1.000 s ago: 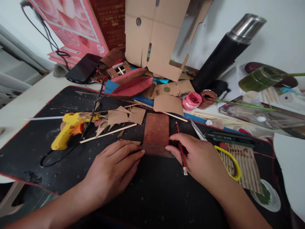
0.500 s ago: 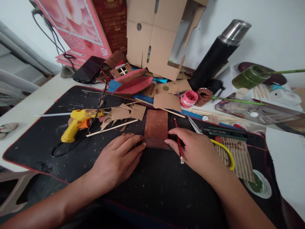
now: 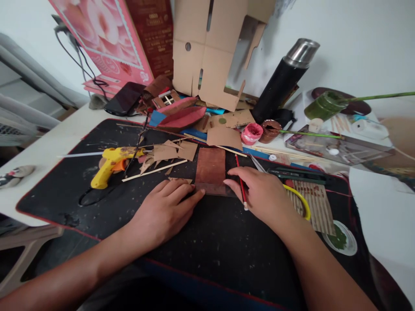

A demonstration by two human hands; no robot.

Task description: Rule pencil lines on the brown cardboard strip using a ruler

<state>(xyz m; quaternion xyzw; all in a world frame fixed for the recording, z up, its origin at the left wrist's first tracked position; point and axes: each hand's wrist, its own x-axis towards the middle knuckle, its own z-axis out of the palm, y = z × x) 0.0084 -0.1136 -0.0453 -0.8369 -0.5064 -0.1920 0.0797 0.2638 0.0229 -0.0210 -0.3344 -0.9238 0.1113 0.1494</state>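
A brown-painted piece of cardboard (image 3: 210, 164) lies flat on the black mat. Across its near edge runs a clear strip that looks like a ruler (image 3: 215, 189). At the strip's left end is my left hand (image 3: 167, 207), its thumb and fingers closed on that end. My right hand (image 3: 259, 188) is by the strip's right end, thumb and index finger curved toward the cardboard. A red and black pencil (image 3: 241, 185) is tucked between that thumb and index finger, its eraser end toward me. The other fingers of the right hand are hidden.
A yellow glue gun (image 3: 106, 164) and cardboard scraps (image 3: 165, 152) lie left. Yellow-handled scissors (image 3: 303, 201), a cutter (image 3: 298, 175) and corrugated card (image 3: 320, 207) lie right. Behind stand paint jars (image 3: 252, 133) and a black thermos (image 3: 279, 82).
My left thumb has slid slightly right onto the clear strip. The right hand keeps the pencil in much the same pose. The whole view has shifted a little.
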